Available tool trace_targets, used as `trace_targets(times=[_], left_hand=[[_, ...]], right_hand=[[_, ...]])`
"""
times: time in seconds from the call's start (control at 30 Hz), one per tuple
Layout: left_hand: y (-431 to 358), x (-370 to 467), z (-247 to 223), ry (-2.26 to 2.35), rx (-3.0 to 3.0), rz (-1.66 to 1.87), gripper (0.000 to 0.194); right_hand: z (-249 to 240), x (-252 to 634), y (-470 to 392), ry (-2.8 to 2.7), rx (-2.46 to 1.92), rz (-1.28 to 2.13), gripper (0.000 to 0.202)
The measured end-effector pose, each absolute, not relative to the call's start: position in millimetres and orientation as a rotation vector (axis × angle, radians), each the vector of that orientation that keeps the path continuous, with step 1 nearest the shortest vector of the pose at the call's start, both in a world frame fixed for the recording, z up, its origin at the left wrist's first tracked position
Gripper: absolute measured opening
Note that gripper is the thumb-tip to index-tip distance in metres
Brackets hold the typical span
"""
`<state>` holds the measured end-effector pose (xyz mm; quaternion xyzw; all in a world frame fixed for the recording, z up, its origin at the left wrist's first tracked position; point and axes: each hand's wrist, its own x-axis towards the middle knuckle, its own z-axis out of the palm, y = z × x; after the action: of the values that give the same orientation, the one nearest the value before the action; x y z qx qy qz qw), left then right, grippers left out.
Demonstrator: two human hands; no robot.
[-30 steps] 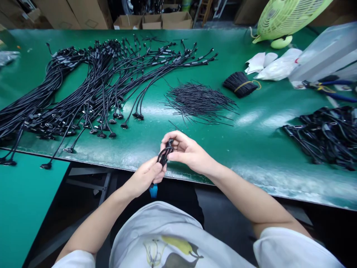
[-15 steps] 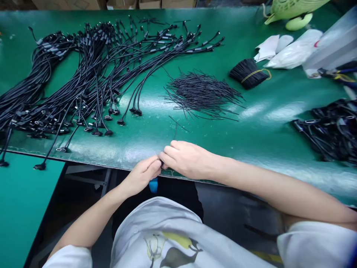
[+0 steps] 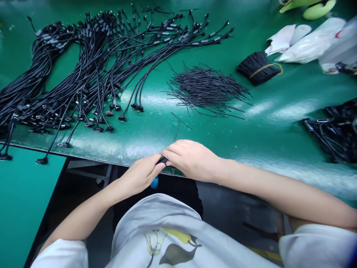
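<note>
My left hand (image 3: pixel 143 172) and my right hand (image 3: pixel 192 159) meet at the table's front edge. Between their fingertips a short stretch of folded black cable (image 3: pixel 163 160) shows; the rest of it is covered by my fingers. Both hands are closed on it, the left thumb lying along its near side. A thin black tie (image 3: pixel 177 131) sticks out on the table just beyond my right hand, and another one lies beside it. Farther back is a loose pile of thin black ties (image 3: pixel 209 89).
Many black cables with connectors (image 3: pixel 92 74) cover the left of the green table (image 3: pixel 145 143). At the back right stand a banded bundle of black ties (image 3: pixel 258 68) and white plastic bags (image 3: pixel 314 42). Bagged black cables (image 3: pixel 340 130) lie at the right edge.
My left hand has flattened and its thumb has shifted right, so more of the black cable shows between my hands. The view has tilted slightly.
</note>
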<state>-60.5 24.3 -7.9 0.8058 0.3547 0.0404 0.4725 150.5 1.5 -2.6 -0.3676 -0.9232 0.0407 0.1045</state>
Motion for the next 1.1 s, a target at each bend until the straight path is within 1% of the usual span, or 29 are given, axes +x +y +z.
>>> trace_targets(times=[0.1,0.2,0.3,0.43,0.6,0.73,0.8,0.87,1.0,1.1], left_hand=[[25,-59,-7,0.843,1.841,0.201,0.026],[27,-59,-7,0.773,1.594,0.209,0.031],[31,-60,-9,0.706,1.362,0.15,0.035],[31,-59,-9,0.658,1.121,0.122,0.037],[27,-58,-12,0.691,0.996,0.157,0.036],[26,-55,-17,0.79,1.132,0.141,0.038],[25,-52,-16,0.82,1.344,0.158,0.036],[25,-49,-15,0.837,1.613,0.188,0.031],[29,-47,-18,0.894,2.035,0.342,0.026],[38,-51,-29,0.956,2.102,0.483,0.021]], right_hand=[[2,150,0,-2.622,-1.189,0.398,0.026],[3,151,1,-2.587,-1.138,0.51,0.025],[0,154,1,-2.606,-1.053,0.488,0.024],[-2,161,3,-2.652,-0.916,0.375,0.028],[3,167,7,-2.743,-0.788,0.254,0.032],[1,161,3,-2.814,-0.808,-0.053,0.034],[-1,158,0,-2.805,-0.874,-0.219,0.029],[-3,158,1,-2.805,-0.878,-0.292,0.026],[-5,157,8,-2.828,-0.881,-0.19,0.029],[-6,162,21,-2.836,-0.96,0.026,0.032]])
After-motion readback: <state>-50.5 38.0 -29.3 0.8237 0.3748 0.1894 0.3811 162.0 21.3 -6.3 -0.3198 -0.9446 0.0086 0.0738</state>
